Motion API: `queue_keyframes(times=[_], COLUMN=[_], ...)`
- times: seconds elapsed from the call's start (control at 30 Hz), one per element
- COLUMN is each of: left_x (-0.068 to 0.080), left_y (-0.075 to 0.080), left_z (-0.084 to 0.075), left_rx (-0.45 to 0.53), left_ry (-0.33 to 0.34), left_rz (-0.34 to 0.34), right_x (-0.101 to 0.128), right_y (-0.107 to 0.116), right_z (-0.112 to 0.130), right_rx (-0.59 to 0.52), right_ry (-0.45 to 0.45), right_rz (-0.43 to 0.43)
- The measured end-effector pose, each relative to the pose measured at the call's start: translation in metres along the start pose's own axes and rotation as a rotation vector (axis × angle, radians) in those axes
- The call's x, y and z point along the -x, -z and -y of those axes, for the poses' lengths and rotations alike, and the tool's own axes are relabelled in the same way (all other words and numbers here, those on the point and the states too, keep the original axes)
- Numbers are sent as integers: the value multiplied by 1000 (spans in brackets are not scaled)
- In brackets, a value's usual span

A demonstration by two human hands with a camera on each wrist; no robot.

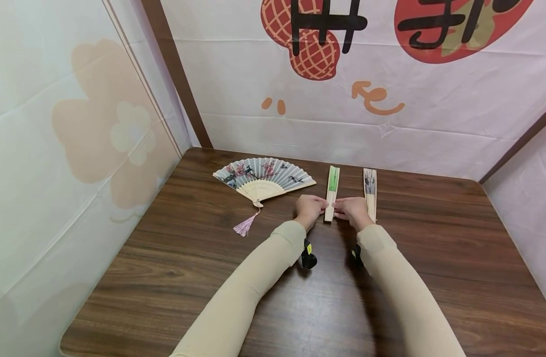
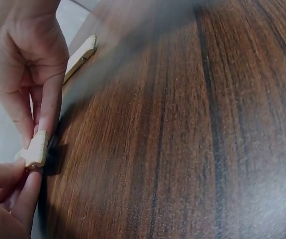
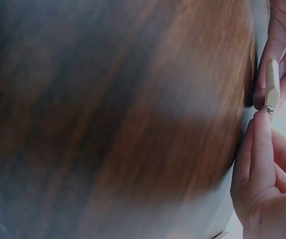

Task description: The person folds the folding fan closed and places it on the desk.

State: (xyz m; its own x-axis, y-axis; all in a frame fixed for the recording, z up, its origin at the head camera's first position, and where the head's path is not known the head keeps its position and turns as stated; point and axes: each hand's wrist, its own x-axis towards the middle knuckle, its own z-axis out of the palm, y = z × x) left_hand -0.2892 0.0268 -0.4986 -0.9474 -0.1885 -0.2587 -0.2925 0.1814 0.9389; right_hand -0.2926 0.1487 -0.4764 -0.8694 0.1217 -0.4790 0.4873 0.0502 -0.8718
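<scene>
Head view has both hands meeting at the near end of a closed fan with a green leaf (image 1: 331,193), lying lengthwise in the middle of the wooden table (image 1: 433,258). Left hand (image 1: 310,208) pinches the pivot end from its side, right hand (image 1: 353,210) pinches it from the other, fingertips curled onto the wood slats. Left wrist view shows the same thing up close, the pale butt end squeezed between fingers (image 2: 48,112) of both hands.

Just right of the right hand, nearly touching it, lies a second closed fan (image 1: 370,192) with a dark print. Off to the left, well apart, sits an open fan (image 1: 264,177) with painted blossoms, its pink tassel (image 1: 245,225) trailing toward the person. Printed cloth walls (image 1: 389,114) box in the table on three sides.
</scene>
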Motion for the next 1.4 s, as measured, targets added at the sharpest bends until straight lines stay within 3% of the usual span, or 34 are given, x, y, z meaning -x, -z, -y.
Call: queue_keyframes(times=[0.37, 0.6, 0.77, 1.4], left_x=[4, 4, 6, 6], left_y=[5, 5, 5, 8], left_z=[-7, -9, -9, -6], left_rx=[-279, -385, -393, -380], left_ry=[-94, -130, -152, -104], left_rz=[-33, -53, -48, -23], right_x=[-2, -3, -4, -2], right_y=[0, -2, -1, 3], right_z=[2, 2, 2, 1], right_rx=[43, 49, 57, 152], right_ry=[5, 6, 15, 57], right_rz=[-11, -34, -40, -50])
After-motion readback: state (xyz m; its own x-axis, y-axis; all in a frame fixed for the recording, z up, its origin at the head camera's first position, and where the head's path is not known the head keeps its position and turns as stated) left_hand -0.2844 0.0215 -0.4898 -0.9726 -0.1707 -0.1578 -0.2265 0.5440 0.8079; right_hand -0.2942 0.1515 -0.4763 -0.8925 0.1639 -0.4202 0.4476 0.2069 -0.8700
